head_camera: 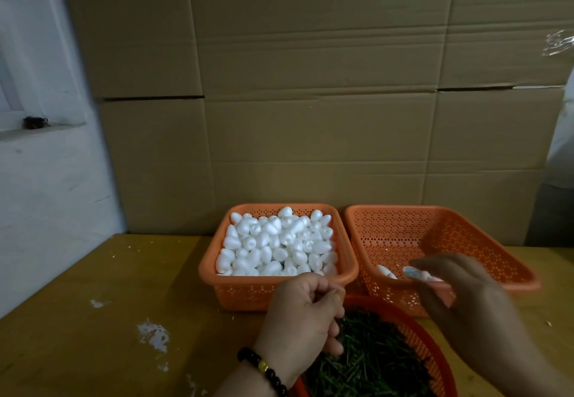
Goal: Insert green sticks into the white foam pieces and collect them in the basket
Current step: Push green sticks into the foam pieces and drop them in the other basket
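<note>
At 12 o'clock on the wooden table [93, 272], an orange basket [248, 295] brims with white foam pieces [276, 244]; at 2 o'clock, a second basket [497, 260] holds one foam piece [386, 271]. The left hand [302, 316] curls, pinching something unclear above the green sticks [372, 362]. The blurred right hand [447, 284] pinches a foam piece [413, 273] over the second basket's near rim

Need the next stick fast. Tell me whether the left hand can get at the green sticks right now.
Probably yes: the left hand is at the near basket's open top, right above the green sticks, nothing between.
</note>
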`<state>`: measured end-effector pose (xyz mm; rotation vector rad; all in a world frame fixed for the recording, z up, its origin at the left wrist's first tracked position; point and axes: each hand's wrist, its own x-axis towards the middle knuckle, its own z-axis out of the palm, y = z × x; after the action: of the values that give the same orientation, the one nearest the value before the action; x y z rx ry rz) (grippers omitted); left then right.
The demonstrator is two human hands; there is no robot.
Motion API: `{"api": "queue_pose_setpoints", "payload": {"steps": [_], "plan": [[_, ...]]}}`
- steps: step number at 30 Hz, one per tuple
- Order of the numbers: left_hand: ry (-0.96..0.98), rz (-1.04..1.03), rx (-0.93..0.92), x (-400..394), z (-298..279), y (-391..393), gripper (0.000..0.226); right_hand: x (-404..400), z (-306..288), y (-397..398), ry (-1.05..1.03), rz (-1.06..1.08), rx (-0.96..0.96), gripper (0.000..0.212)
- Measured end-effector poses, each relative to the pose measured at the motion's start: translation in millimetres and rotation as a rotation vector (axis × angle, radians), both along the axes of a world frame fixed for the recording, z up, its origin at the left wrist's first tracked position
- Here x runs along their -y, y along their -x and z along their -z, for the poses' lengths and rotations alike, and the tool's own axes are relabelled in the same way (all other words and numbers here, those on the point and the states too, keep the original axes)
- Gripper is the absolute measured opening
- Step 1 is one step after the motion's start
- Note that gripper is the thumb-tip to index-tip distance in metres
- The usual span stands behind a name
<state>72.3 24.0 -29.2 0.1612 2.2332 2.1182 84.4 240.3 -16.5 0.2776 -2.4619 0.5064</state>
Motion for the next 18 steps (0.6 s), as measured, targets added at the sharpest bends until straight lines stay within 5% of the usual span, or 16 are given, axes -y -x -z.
{"api": "queue_pose_setpoints", "payload": {"steps": [3, 6, 8, 11, 13, 16, 18], "plan": [[0.086, -0.045, -0.078, 7.7, -2.9, 3.9, 0.013, 20.6, -2.0, -23.9, -0.216, -0.179, 0.166, 0.044], [0.224, -0.111, -0.164, 20.0, -9.2, 13.5, 0.020, 36.3, 11.2, -29.0, -0.352, -0.285, 0.287, 0.016], [0.295, -0.154, -0.218, 26.7, -14.7, 26.9, 0.017, 35.4, 19.4, -29.6, -0.464, -0.370, 0.434, 0.026], [0.493, -0.201, -0.346, 31.6, -21.4, 57.2, 0.015, 31.6, 29.7, -27.3, -0.347, -0.384, 0.569, 0.041], [0.679, -0.192, -0.386, 32.3, -24.4, 79.5, 0.014, 38.7, 25.3, -24.8, -0.393, -0.335, 0.583, 0.045], [1.062, -0.136, -0.312, 28.7, -25.5, 106.9, 0.031, 44.9, 16.5, -22.8, -0.475, -0.266, 0.280, 0.030], [1.298, -0.047, -0.263, 24.3, -27.2, 115.4, 0.043, 46.0, 18.7, -24.5, -0.427, -0.295, 0.411, 0.033]]}}
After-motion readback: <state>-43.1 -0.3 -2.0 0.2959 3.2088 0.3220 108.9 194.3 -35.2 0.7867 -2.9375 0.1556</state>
